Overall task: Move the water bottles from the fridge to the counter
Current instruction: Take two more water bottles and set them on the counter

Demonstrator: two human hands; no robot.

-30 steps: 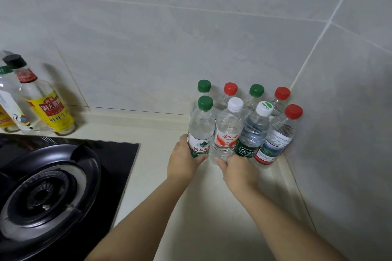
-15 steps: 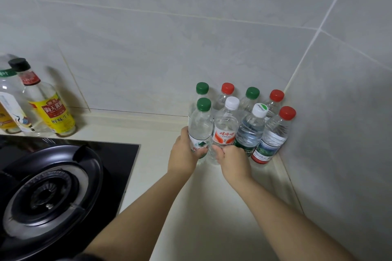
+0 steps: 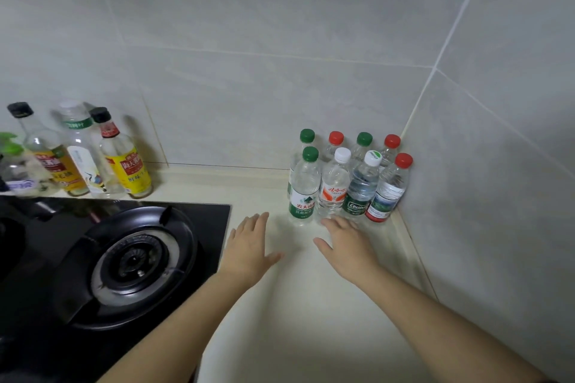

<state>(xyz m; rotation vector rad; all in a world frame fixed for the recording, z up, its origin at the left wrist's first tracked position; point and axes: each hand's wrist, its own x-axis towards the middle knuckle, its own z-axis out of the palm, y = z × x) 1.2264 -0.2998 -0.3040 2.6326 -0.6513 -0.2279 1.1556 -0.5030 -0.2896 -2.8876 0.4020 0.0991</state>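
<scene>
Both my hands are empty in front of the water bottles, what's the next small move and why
Probably draw both hands back and turn to the fridge. The left hand and right hand are open and grip nothing, and the eight water bottles stand upright in two rows on the counter, so nothing here seems to need fixing. The fridge is out of view.

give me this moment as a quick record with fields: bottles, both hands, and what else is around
water bottles: eight, upright, two rows of four
place: corner of the counter
front row caps: green, white, white, red
back row caps: green, red, green, red
left hand: open, palm down, holds nothing, apart from the bottles
right hand: open, holds nothing, fingertips close to the front row, contact unclear
other: black gas burner on the left; condiment bottles behind it
</scene>
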